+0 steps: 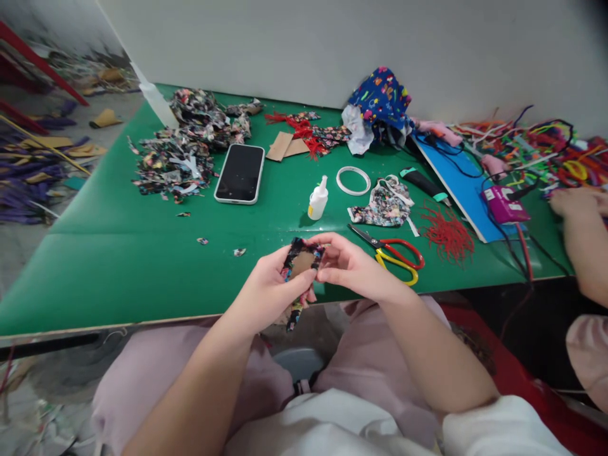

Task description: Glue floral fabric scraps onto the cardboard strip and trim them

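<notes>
Near the table's front edge I hold a small piece of cardboard with dark floral fabric wrapped around its edges. My left hand grips it from the left, with the thumb across its lower part. The fingers of my right hand pinch its right edge. A strip of the same fabric hangs below. Just beyond my hands stands a small white glue bottle. Scissors with red and yellow handles lie to the right of my right hand.
A phone lies beside piled fabric scraps. Rightward are a white ring, a floral fabric piece, a box cutter, red strings, a blue board and a purple box with cables. A co-worker's hand is far right.
</notes>
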Available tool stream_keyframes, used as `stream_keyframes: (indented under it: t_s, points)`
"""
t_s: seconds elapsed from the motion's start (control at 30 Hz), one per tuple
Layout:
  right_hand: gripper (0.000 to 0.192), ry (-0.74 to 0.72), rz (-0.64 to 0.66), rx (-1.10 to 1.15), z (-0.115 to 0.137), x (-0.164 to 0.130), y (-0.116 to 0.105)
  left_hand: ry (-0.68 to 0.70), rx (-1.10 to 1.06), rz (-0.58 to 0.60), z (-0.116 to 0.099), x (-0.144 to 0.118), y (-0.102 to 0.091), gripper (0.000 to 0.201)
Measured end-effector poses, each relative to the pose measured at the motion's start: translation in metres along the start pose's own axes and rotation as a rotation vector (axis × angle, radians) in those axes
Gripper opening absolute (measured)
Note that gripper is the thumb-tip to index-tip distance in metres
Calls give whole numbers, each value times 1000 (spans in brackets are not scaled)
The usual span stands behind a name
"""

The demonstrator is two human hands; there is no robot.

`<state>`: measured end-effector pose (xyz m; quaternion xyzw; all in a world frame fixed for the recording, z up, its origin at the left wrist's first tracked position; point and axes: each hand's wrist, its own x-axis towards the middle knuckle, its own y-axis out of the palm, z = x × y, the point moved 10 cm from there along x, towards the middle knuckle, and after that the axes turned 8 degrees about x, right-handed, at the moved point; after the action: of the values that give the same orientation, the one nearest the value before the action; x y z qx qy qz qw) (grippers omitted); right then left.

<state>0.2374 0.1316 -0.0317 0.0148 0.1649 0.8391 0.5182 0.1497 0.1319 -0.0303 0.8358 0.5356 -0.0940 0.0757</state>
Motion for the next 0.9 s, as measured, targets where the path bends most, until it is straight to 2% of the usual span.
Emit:
stream_keyframes:
  t_s: [0.17,0.3,0.4,0.6,0.8,0.9]
  points:
    - [53,39,17,351,-11,3,-7,-36,-139,-239,-1,0,-28,39]
    - [51,10,25,589,-10,2,1,-39,-187,-367,1,-2,-40,39]
    - [46,11,-33,600,-10,1,0,-24,-189,-356,3,-1,-40,36]
    - [48,5,-48,567,-6,3,0,-43,-178,-351,6,0,-39,38]
    - [26,11,-34,593,-6,4,0,-48,-206,-348,10,2,-35,39]
    - [18,-29,-64,522,-7,5,-5,-35,-257,-355,12,3,-35,35]
